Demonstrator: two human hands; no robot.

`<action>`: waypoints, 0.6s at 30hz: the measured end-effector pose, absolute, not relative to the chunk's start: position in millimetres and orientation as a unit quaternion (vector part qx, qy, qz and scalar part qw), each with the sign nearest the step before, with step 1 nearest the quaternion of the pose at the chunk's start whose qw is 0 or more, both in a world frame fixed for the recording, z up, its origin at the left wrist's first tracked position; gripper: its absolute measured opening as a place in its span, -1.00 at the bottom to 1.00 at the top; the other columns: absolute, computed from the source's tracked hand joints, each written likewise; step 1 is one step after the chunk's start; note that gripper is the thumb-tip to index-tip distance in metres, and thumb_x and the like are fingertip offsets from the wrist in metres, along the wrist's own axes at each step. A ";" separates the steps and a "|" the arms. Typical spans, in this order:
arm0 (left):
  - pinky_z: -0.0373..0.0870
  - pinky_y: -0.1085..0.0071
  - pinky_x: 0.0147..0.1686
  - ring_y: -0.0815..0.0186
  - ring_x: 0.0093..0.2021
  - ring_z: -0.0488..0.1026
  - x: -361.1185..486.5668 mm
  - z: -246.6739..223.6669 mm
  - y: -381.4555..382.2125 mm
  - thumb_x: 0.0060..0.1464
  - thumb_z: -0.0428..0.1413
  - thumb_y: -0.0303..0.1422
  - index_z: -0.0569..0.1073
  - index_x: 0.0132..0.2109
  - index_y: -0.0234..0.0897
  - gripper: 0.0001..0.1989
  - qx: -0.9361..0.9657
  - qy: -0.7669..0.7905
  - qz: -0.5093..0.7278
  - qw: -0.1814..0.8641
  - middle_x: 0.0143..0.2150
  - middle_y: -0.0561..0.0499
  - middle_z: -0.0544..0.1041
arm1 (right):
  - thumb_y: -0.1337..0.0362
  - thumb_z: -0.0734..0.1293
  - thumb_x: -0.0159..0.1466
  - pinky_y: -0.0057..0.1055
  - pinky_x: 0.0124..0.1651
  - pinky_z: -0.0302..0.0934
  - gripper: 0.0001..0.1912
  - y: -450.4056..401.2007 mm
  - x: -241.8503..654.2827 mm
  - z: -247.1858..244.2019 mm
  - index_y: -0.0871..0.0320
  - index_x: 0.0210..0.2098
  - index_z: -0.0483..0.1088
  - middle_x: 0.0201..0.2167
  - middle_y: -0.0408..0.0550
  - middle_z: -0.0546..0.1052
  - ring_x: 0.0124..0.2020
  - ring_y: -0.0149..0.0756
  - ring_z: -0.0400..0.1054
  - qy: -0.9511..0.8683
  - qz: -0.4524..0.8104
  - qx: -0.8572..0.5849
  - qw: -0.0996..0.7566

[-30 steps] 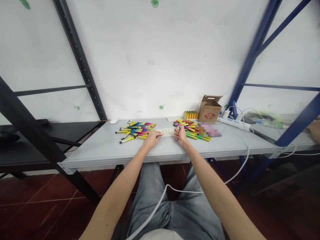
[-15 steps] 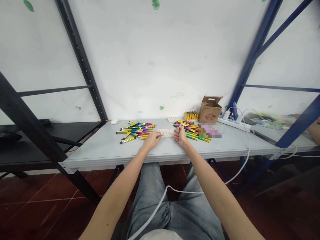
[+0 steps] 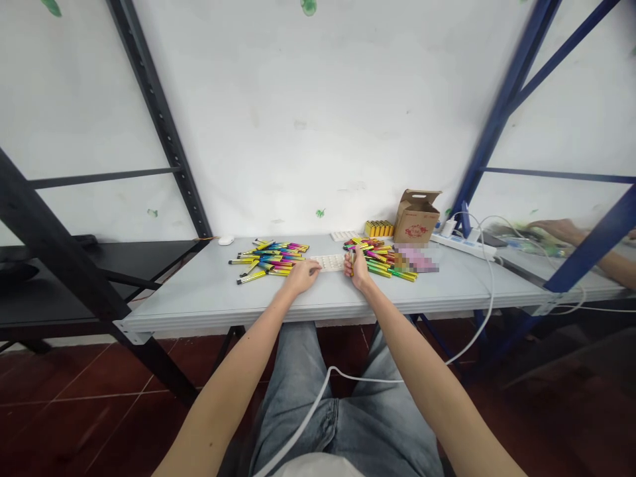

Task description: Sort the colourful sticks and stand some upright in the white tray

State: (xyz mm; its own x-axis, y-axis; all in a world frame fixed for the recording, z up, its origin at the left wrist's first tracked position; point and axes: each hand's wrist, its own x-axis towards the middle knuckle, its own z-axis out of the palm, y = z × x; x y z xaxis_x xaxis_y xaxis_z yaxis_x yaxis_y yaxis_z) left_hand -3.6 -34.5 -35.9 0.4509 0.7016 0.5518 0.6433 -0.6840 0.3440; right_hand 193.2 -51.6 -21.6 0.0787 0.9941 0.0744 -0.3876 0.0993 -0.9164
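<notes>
On the grey table (image 3: 209,291): white tray (image 3: 332,263), flat, light, rigid-looking, steadied by left hand (image 3: 303,275) lying open at its left edge. Right hand (image 3: 358,268), grip clenched upright on one coloured stick (image 3: 352,260): slim, light, likely slippery; best held mid-barrel. Loose sticks (image 3: 271,258) left of the grip.

Both bare forearms stretch forward, converging slightly toward each other. The left hand (image 3: 301,275) lies palm down, fingers extended flat and pointing right. The right hand (image 3: 356,268) is curled into a loose upright fist, thumb side up, near the left.
</notes>
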 end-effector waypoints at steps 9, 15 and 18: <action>0.37 0.26 0.06 0.16 0.00 0.49 -4.6 -32.9 -41.2 0.08 0.11 -0.31 0.57 -0.19 -0.24 -0.81 0.847 0.387 0.359 0.066 -0.03 -0.08 0.57 | 0.02 0.16 0.25 -0.51 -0.57 0.08 -0.74 -37.6 191.1 -36.6 0.06 -0.37 0.09 -0.47 -0.20 0.37 -0.59 -0.44 0.21 -0.423 0.394 -0.426 0.697; 0.37 0.25 0.03 0.17 -0.07 0.50 -4.8 -31.7 -42.1 0.06 0.11 -0.33 0.54 -0.28 -0.24 -0.86 0.846 0.381 0.368 0.065 -0.11 -0.06 0.58 | 0.01 0.23 0.22 -0.38 -0.22 0.27 -0.72 -40.8 192.0 -36.4 0.11 -0.35 0.30 -0.33 -0.07 0.45 -0.28 -0.30 0.34 -0.474 0.267 -0.438 0.715; 0.39 0.27 -0.01 0.19 -0.09 0.51 -4.9 -33.2 -40.0 0.05 0.11 -0.35 0.54 -0.28 -0.24 -0.87 0.847 0.376 0.371 0.064 -0.13 -0.05 0.59 | 0.02 0.26 0.20 -0.25 -0.07 0.26 -0.66 -38.6 195.1 -38.8 0.18 -0.28 0.42 -0.24 0.02 0.48 -0.21 -0.23 0.33 -0.494 0.160 -0.460 0.720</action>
State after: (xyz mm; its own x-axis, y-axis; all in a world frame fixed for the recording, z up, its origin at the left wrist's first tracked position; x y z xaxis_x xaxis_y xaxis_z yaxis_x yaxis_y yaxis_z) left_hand -4.9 -40.0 -33.2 0.4422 0.6833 0.5809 0.5886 -0.7098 0.3869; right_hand 195.1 -38.6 -38.8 0.4602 0.6849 0.5649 0.2255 0.5252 -0.8206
